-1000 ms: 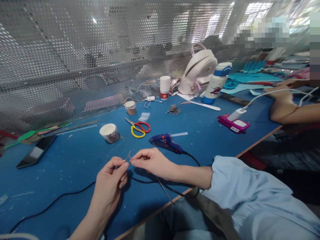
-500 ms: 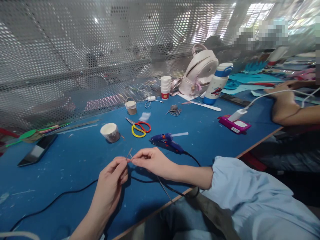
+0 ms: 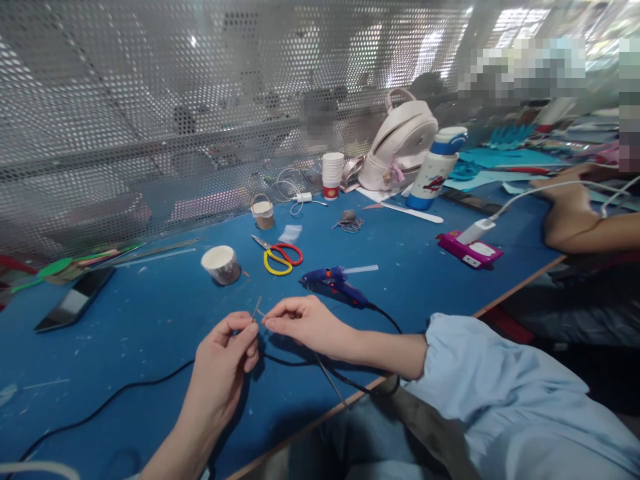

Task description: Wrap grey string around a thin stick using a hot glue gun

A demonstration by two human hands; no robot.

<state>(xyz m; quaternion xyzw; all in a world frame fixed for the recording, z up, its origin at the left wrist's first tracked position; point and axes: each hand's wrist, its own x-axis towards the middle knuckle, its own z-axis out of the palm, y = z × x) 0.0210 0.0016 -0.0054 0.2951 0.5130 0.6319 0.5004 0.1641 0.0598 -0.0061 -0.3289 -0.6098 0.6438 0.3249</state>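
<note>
My left hand (image 3: pixel 225 360) and my right hand (image 3: pixel 303 323) meet over the blue table (image 3: pixel 150 320), fingertips almost touching. Both pinch a thin brownish string (image 3: pixel 257 309), whose short end sticks up between the thumbs. A longer strand runs from under my right hand down toward the table's front edge. Just behind my right hand lies a blue hot glue gun (image 3: pixel 335 283) with a clear glue stick at its back; its black cord (image 3: pixel 125 393) runs under my hands and off to the left.
Red-and-yellow scissors (image 3: pixel 280 257) and a paper cup (image 3: pixel 220 265) lie beyond the hands. A phone (image 3: pixel 73 300) is at left. A cup stack (image 3: pixel 331 175), pink bag (image 3: pixel 400 143) and bottle (image 3: pixel 436 167) stand at the back. Another person's arm (image 3: pixel 580 220) rests at right by a pink device (image 3: pixel 470 248).
The hands stay together with only small finger shifts; the string's short end rose slightly between the fingertips.
</note>
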